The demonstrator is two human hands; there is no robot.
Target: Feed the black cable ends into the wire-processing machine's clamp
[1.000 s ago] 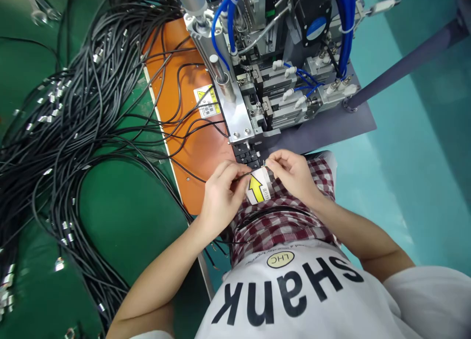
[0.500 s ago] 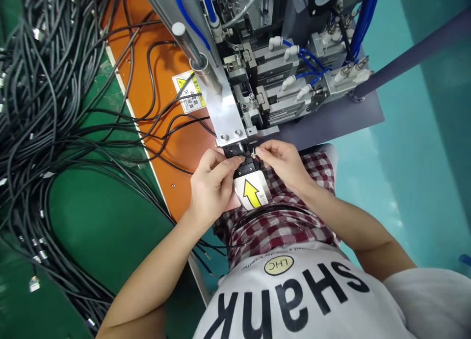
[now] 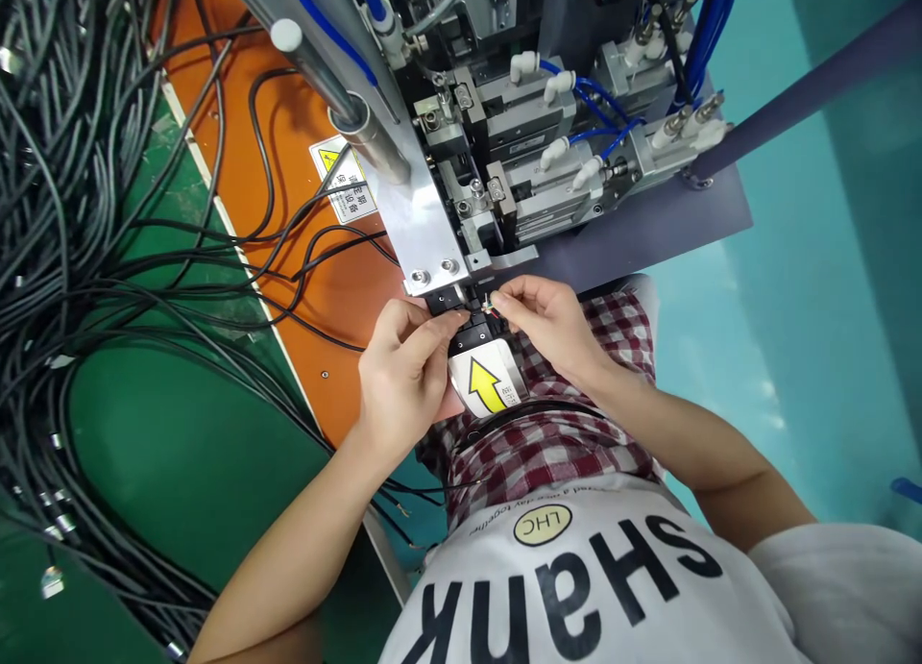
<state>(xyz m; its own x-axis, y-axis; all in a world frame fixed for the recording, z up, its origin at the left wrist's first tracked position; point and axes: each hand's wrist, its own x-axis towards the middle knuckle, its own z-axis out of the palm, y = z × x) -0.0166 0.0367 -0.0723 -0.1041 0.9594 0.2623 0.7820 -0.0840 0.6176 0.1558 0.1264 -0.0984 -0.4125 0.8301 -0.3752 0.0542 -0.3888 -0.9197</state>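
At the front of the machine, my left hand (image 3: pixel 407 371) is closed, with thumb and forefinger pressed together at the black fixture block (image 3: pixel 473 335). A black cable (image 3: pixel 327 330) runs in from the left and disappears into this hand; its stretch under the fingers is hidden. On the other side of the block, my right hand (image 3: pixel 547 320) pinches thin coloured wires (image 3: pixel 490 307) between thumb and forefinger. The wire tips, some white and some red or green, stick out just left of those fingertips. Below the block is a white label with a yellow arrow (image 3: pixel 487 383).
Metal clamps and cylinders with blue air hoses (image 3: pixel 601 116) stand just beyond my hands. An upright metal post (image 3: pixel 367 135) rises from the silver plate (image 3: pixel 424 227). Many black cables (image 3: pixel 64 212) are heaped on the green surface at left, several crossing the orange tabletop (image 3: pixel 309 381).
The view has shifted slightly, so the machine and cables appear further left. My right fingertips have moved a little left with the wires, closer to the block. The left hand keeps its pinch.
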